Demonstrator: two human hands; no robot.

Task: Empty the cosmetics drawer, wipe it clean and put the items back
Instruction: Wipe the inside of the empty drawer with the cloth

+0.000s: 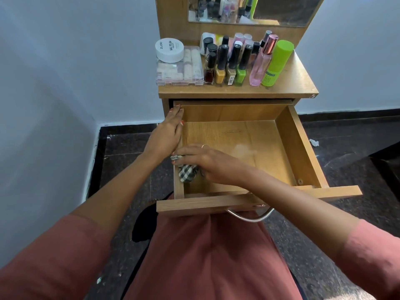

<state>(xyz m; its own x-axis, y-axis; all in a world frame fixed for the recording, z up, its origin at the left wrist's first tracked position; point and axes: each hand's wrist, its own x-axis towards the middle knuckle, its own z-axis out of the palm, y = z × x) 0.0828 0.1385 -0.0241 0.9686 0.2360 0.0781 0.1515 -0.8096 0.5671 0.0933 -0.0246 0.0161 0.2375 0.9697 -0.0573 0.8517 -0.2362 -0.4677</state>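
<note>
While my left hand (167,135) lies flat, fingers straight, along the left wall of the pulled-out drawer (300,146), my right hand (208,164) just beside it is curled round a checked cloth (186,173) down in the drawer's near left corner. Beyond both hands, on the surface (296,81) above the drawer, stand the nail polish bottles (229,63), a white jar (169,49) and a green bottle (277,63).

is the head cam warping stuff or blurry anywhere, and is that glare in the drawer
Head view: wide-angle bend, so the drawer walls splay and the bottles lean outward; light soft and even; the pale patch on the drawer floor may be glare or a damp mark; the mirror reflection is blurred; the right hand and checked cloth are fairly sharp.
</note>
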